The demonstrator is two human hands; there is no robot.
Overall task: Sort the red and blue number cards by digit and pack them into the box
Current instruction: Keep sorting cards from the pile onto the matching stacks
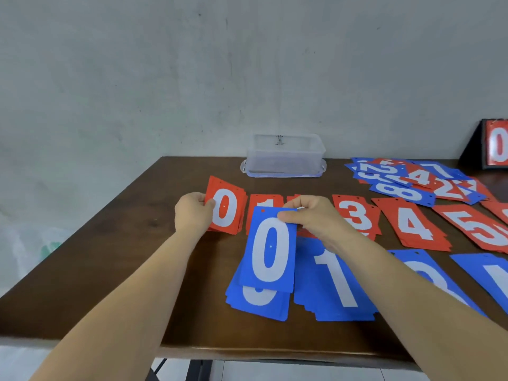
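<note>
While the left hand [192, 213] clasps the red 0 stack [226, 209], thumb on its face, the right hand [312, 218] pinches a blue 0 card [270, 250] by its top edge over the blue 0 pile [258, 305], likely pairing zeros for the box [284, 156] beyond.

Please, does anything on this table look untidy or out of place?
Yes. The mixed heap at the far right is jumbled: red and blue cards of different digits overlap at odd angles. The red 0 stack in the left hand is fanned, not squared.
</note>
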